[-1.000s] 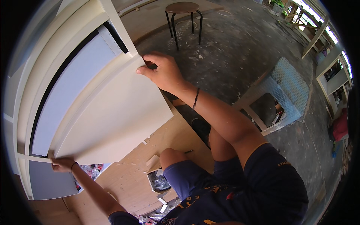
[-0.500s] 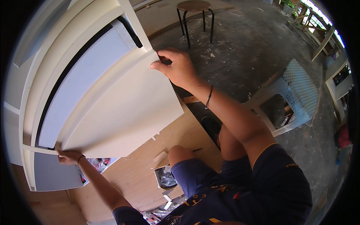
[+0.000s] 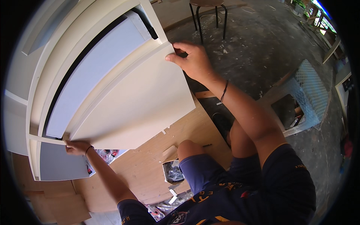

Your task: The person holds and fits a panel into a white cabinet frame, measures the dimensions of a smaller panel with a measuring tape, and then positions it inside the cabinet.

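Above a dusty, paint-flecked concrete floor [image 3: 262, 48], a smooth cream rectangular panel [image 3: 138, 108] leaned against a pale cabinet frame [image 3: 56, 67], the right hand [image 3: 193, 60] in closed grip on its top corner, the left hand [image 3: 77, 147] pinching its lower corner.

A small open cardboard box [image 3: 173, 169] sits on the wooden tabletop [image 3: 150, 176] just left of the person's knee, its flaps spread and a dark, crinkled plastic bag showing inside. Further left, under the lower edge of the cream panel [image 3: 138, 101], lies a clear plastic bag [image 3: 107, 154] with red and dark pieces in it, close beside the left hand [image 3: 77, 147]. Near the bottom edge, more crumpled plastic packaging [image 3: 157, 210] in clear and reddish tones lies on the tabletop. No signs or screens show.
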Tool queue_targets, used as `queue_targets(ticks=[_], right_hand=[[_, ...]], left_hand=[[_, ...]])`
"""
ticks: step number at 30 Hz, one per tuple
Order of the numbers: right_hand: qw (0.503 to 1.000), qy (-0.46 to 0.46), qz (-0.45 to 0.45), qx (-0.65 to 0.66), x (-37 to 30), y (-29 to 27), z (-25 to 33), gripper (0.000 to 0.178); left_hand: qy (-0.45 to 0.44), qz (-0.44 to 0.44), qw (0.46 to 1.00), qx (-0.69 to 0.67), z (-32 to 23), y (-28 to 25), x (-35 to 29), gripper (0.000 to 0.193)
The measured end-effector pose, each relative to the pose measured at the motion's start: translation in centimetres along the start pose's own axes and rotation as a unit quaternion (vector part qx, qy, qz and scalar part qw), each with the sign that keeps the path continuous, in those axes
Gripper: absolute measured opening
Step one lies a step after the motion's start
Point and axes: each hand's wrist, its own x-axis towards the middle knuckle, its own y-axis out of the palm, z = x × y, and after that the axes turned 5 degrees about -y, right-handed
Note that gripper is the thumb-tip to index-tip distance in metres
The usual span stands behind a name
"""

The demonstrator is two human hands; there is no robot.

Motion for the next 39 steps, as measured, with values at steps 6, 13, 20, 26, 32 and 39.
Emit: queue_targets(ticks=[6,13,20,26,32,39], right_hand=[[1.0,0.002,0.009,0.002,0.1,0.0,0.2,0.029],[1.0,-0.004,0.007,0.003,0.1,-0.1,0.3,0.03],[0.999,0.021,0.033,-0.027,0.1,-0.3,0.4,0.031],[0.999,0.022,0.03,-0.023,0.1,-0.3,0.3,0.032],[0.999,0.021,0.036,-0.014,0.1,-0.3,0.1,0.033],[0.999,0.013,0.033,-0.019,0.1,-0.3,0.3,0.032]], left_hand=[[0.01,-0.013,0.999,0.034,1.0,-0.3,0.9,0.061],[-0.007,0.0,1.0,0.027,1.1,-0.3,0.9,0.06],[-0.002,-0.01,1.0,0.025,0.9,-0.2,0.8,0.062],[-0.01,-0.015,0.998,0.054,0.6,-0.1,0.4,0.063],[-0.029,-0.003,0.999,0.024,0.1,0.0,0.0,0.061],[-0.013,-0.012,0.999,0.034,0.9,-0.2,0.7,0.061]])
